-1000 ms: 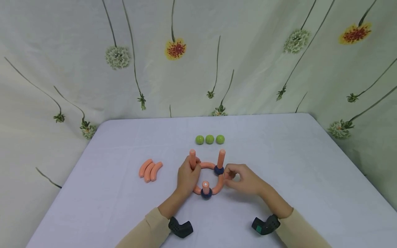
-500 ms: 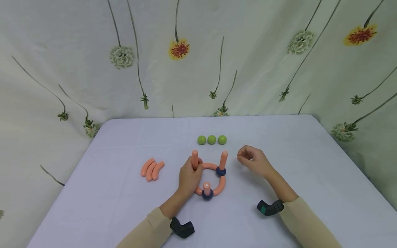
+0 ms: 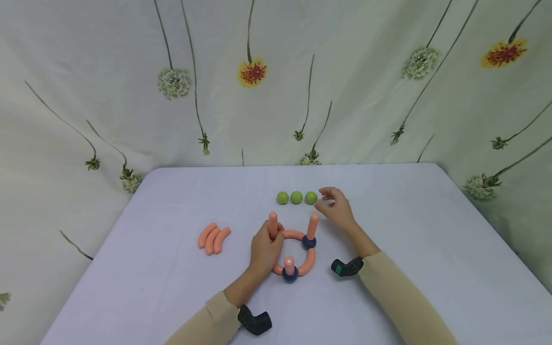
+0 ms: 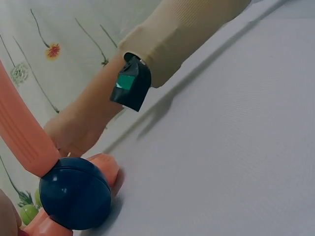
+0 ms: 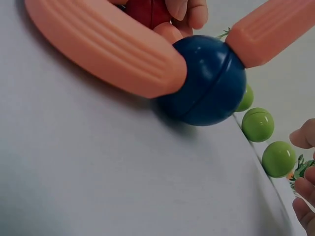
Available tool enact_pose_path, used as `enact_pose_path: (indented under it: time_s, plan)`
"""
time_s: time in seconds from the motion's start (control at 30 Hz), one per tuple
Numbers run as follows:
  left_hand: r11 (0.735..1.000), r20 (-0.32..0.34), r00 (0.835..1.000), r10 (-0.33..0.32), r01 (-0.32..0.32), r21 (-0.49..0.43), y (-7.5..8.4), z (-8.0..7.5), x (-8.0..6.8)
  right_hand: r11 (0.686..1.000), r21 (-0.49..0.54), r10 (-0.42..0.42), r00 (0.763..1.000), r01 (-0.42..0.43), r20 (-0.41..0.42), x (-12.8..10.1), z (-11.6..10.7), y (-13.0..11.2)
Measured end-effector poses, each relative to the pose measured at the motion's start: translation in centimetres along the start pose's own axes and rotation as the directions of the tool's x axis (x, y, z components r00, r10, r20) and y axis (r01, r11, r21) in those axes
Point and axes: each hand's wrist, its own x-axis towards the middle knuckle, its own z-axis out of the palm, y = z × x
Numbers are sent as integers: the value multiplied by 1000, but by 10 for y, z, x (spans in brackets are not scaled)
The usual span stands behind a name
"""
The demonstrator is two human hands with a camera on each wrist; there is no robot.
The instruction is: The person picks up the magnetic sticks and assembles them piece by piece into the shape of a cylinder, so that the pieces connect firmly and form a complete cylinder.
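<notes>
- Left hand (image 3: 264,247) wrapped around an upright orange peg (image 3: 273,224), fingers curled about its lower part, at the far-left of an orange ring structure (image 3: 297,252) on the bench (image 3: 409,249).
- Right hand (image 3: 338,209) hovering just right of three green balls (image 3: 296,197), fingers loosely spread, gripping nothing.
- Three loose curved orange pieces (image 3: 213,239) lying well left of the left fingers.

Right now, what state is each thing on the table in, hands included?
left hand: grips the left upright peg
right hand: beside the green balls, holds nothing
ring: flat, joined by blue balls
right peg: upright, leaning slightly
green balls: three in a row
curved pieces: three, loose, side by side
</notes>
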Motion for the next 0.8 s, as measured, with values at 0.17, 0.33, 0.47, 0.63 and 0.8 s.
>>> enact_pose_path:
  time_s: [0.17,0.33,0.47,0.63,0.8]
  plan:
    - [1000,-5,1000,-7,7,5,0,0,-1,999,-17,48,999,-48,-10,10,15,11]
    - [1000,2,1000,-2,2,4,0,0,0,993,-79,82,996,-84,-35,14,25,18]
    - [1000,10,1000,3,-3,-3,2,-1,0,990,-113,87,996,-90,-32,15,27,17]
    - [1000,16,1000,8,-8,-3,2,-1,-1,984,-155,89,996,-91,-21,17,28,17]
    - [1000,7,1000,22,-22,12,0,0,0,980,-181,79,996,-85,-38,17,30,16]
